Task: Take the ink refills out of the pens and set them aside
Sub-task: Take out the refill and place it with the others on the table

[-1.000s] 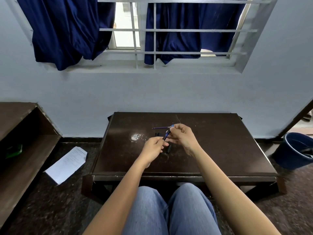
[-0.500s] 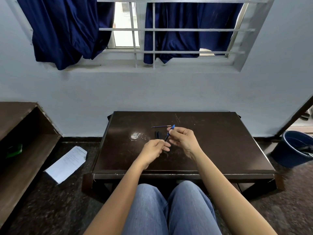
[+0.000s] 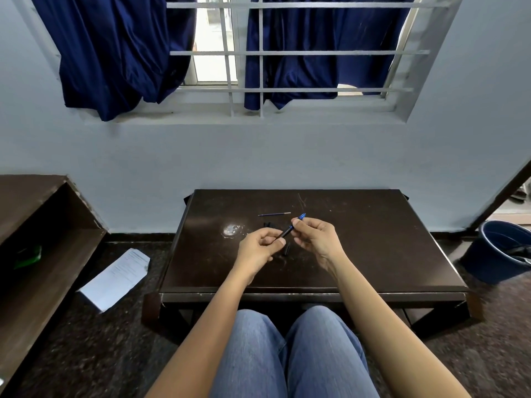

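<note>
Hands, left (image 3: 260, 248) and right (image 3: 314, 238), pinch pen (image 3: 290, 228) (ends hidden).

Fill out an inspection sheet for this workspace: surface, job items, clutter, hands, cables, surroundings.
Surface: dark wooden table, scratched, with a pale smudge.
Job's things: blue-tipped pen held over the table; one ink refill lying behind the hands; small black pen parts on the table, number unclear.
Clutter: paper sheet on the floor.
Grippers: left hand and right hand each grip one end of the pen.
Cables: nothing seen.
Surroundings: blue bucket, wooden shelf, barred window with navy curtains.
</note>
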